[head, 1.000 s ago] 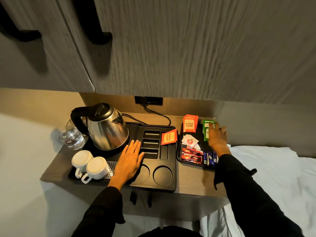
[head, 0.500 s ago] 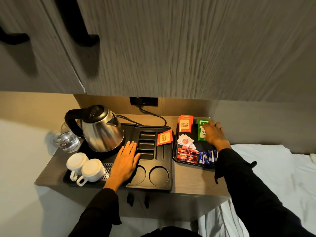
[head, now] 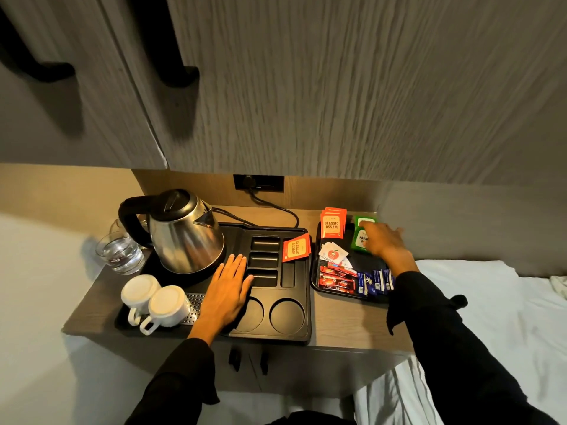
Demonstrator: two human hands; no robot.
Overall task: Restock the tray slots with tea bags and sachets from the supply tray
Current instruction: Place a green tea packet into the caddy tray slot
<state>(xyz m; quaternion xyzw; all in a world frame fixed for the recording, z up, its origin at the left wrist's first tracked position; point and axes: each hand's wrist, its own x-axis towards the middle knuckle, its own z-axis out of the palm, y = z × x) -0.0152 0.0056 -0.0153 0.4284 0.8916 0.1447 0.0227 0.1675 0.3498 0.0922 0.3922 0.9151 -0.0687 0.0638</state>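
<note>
A black slotted tray (head: 302, 329) lies on the wooden shelf. One orange Classic Assam tea bag (head: 295, 247) leans in its far right slot; the other slots look bare. My left hand (head: 226, 291) rests flat and open on the tray beside the slots. To the right is the black supply tray (head: 315, 273) with a stack of orange Assam tea bags (head: 332, 223), green tea bags (head: 360, 240), white sachets (head: 333, 256), red sachets (head: 336, 279) and blue sachets (head: 375, 280). My right hand (head: 383, 240) lies on the green tea bags; its grip is unclear.
A steel kettle (head: 184, 234) stands on the slotted tray's left half, its cord running to a wall socket (head: 258, 183). Two upturned white cups (head: 156, 297) sit at front left, a water glass (head: 121, 254) beside the kettle. Cabinet doors hang overhead; white bedding (head: 491, 302) lies right.
My right hand has shifted slightly over the green tea bags, which have moved a little. My left hand stays flat on the slotted tray. The camera view has drifted.
</note>
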